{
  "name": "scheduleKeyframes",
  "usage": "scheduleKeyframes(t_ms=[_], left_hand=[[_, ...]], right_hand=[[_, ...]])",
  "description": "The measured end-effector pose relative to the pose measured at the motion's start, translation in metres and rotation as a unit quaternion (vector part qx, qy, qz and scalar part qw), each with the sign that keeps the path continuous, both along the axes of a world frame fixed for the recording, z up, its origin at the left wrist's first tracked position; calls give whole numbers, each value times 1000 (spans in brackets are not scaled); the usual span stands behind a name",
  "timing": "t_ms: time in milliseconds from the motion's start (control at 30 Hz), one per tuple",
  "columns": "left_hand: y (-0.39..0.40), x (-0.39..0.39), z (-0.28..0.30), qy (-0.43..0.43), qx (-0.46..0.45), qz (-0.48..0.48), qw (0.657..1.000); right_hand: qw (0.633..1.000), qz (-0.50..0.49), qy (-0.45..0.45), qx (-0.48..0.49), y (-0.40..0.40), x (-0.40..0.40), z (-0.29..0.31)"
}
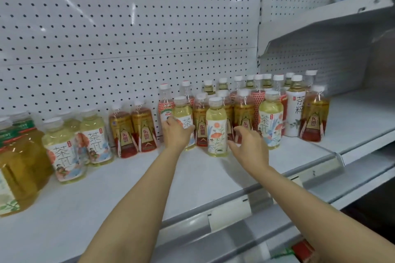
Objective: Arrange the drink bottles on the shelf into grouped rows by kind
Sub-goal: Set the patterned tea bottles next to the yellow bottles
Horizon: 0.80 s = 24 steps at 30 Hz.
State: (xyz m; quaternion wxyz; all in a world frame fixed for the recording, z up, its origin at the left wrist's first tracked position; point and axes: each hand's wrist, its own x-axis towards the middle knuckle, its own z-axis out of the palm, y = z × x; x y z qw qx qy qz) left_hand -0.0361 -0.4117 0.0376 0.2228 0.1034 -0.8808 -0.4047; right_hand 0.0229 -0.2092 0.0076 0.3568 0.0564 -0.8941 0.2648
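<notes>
Plainly these bottles are small, full and stiff enough to take a firm squeeze, so each should lift easily in one hand; the film labels look smooth and may slip, so the waist of the label, below the shoulder, seems the safest hold. At centre frame the left hand (175,132) wraps its fingers round a pale tea bottle (183,121) with a white cap and a white label bearing a large character, standing on the shelf (132,179) in the mixed cluster. The right hand (249,145) hovers with fingers spread wide and holds nothing, just right of a floral bottle (217,127) of yellow-green drink that stands at the front, and close before a red-gold bottle (244,113). Toward the lower left, matching pale teas (62,151) and two red-gold ones (133,128) already stand grouped, beside large jugs (17,168) at the frame's left edge. Behind, more white-capped bottles crowd against the pegboard (128,28), kinds mingled.
</notes>
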Motion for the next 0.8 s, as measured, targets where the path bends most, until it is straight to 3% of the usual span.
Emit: scheduleKeyframes(t_ms=[167, 300, 567, 800], left_hand=[[4, -35, 9, 26, 125, 53, 990], [-10, -53, -4, 23, 167, 57, 984], [-5, -4, 5, 29, 214, -29, 976], [-34, 53, 0, 70, 263, -21, 962]], right_hand=[[996, 69, -36, -31, 16, -23, -2], [977, 147, -119, -94, 15, -37, -5], [934, 183, -195, -236, -19, -57, -4], [918, 161, -197, -304, -35, -62, -4]])
